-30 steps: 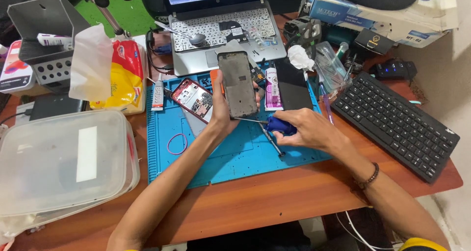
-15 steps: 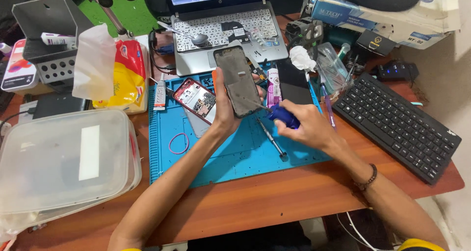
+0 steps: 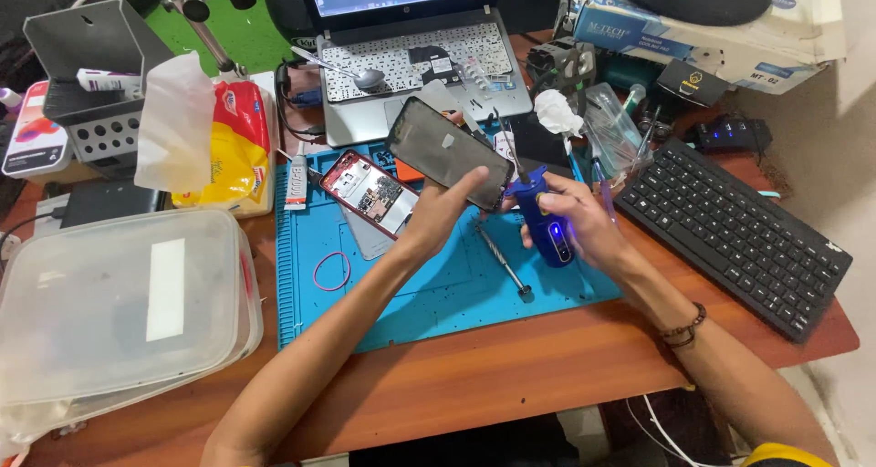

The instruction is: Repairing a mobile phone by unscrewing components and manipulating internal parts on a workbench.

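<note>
**Phone screen panel and powered screwdriver held over a repair mat**

From the left: a translucent, rounded-corner plastic storage box [image 3: 119, 312] lies on the wooden desk [image 3: 511, 376]. At its 1 o'clock stands a soft red-and-yellow tissue pack [image 3: 228, 148]. The ribbed blue silicone repair mat [image 3: 429, 294] carries a thin purple rubber band [image 3: 330, 271] and an opened red-framed phone body [image 3: 370, 191] with its circuit board exposed. The left hand [image 3: 436, 213] holds a dark, glossy, rectangular phone screen panel [image 3: 450, 153] tilted above the mat, thumb pressed on its lower edge, remaining fingers hidden behind it. At the panel's 4 o'clock, the right hand [image 3: 584, 221] has its fingers wrapped around a blue cylindrical electric screwdriver [image 3: 545, 223], whose slim metal bit touches the panel's right edge. A loose steel-shafted screwdriver [image 3: 502, 262] lies on the mat beneath. At far right sits a matte black keyboard [image 3: 735, 230].
</note>
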